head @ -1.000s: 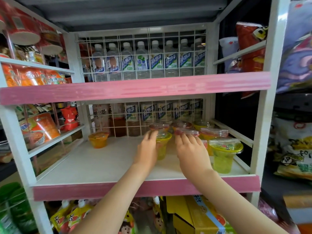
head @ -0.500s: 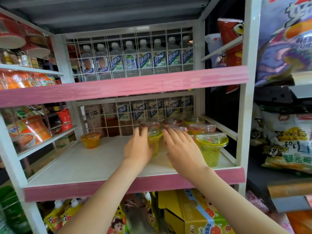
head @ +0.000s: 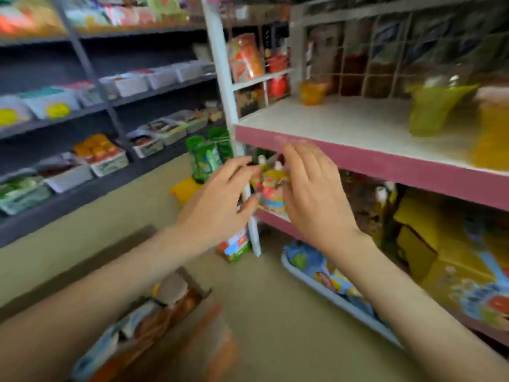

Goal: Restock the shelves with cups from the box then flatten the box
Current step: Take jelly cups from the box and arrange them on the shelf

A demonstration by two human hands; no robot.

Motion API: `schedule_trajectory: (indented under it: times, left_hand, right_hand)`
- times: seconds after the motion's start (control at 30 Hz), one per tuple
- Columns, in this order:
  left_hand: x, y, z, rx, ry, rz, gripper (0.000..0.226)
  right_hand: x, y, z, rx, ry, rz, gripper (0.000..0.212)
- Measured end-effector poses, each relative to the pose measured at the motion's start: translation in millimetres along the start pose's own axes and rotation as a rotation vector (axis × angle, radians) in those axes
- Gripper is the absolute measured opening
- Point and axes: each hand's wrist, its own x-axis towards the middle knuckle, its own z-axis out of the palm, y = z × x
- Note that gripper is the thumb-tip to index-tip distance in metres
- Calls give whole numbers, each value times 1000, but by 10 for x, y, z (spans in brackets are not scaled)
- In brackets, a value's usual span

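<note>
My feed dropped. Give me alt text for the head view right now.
Both are empty: the left hand and right hand hover, fingers relaxed, before the pink-edged shelf, with the open box on the floor at lower left. A green cup and an orange cup stand on that shelf; the frame is motion-blurred.

- No txt, brand or no. legible for you anywhere; the whole view is motion-blurred.
- Colourful pack [head: 271, 188] at the lower shelf edge: bright print, letters unreadable.
- Yellow cartons [head: 440, 260] under the pink shelf [head: 385, 166]: blue/red graphics, wording smeared.
- Bottles [head: 382, 53] behind the wire grid: labels are just dark blurs.
- Box [head: 143, 326] on the floor: print on the contents can't be made out.
</note>
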Motion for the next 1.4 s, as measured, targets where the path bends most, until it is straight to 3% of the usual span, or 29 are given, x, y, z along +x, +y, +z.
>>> schedule_trajectory:
  times: [0.23,0.43,0.6,0.77,0.93,1.13,1.3,1.4]
  left_hand:
    - [-1932,-773,-755,322,-184,-467,35]
    - [-2772,-1076,-833,434,-251,-736,41]
    - [-2999,-1184,-582,364,-314,-789,45]
    - [-3178,-1189,-469,330,-263,-876,49]
    - [-3419,-1289,-650,366,-206,-993,49]
    - [-3784,-1136,-737,347,-38,-1250,39]
    - [-4004,-935,-546,227,11,-1305,29]
    - [-4100,-844,-485,139,-12,-1267,44]
  right_hand:
    - [-96,-1510,886,379,-165,-223,60]
    - [-317,-2314,1455,486,-340,-379,63]
    - [-673,-2348,1722,380,-518,-399,77]
    - [-866,-2371,1647,358,-605,-393,92]
    - [-996,-2437,1643,296,-668,-609,99]
    - [-736,-3042,1750,383,-746,-950,87]
    - [-906,-3450,1881,648,-1046,-737,80]
    - [-1180,-3471,1855,680,-1166,-779,76]
